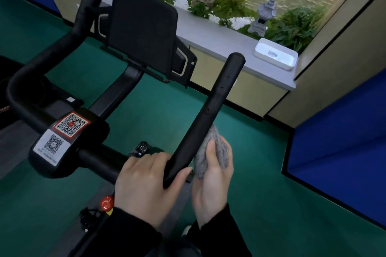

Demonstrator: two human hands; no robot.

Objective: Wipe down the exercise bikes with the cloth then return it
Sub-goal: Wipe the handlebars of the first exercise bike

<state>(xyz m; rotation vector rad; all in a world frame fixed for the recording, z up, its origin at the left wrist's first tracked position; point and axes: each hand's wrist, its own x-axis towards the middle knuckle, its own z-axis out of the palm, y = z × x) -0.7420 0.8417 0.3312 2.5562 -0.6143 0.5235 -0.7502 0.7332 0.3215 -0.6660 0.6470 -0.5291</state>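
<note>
A black exercise bike fills the left and middle of the view, with its right handlebar horn pointing up and away from me. My left hand grips the bend at the base of that horn, thumb under the bar. My right hand holds a bunched grey cloth pressed against the right side of the horn's lower part. The bike's black console screen faces away, and its centre plate carries two QR stickers. The left horn rises at the far left.
A grey ledge runs behind the bike with a white tray at its right end, plants and a small stone pagoda beyond. Green floor surrounds the bike. A blue panel stands at the right. A red knob sits on the frame below.
</note>
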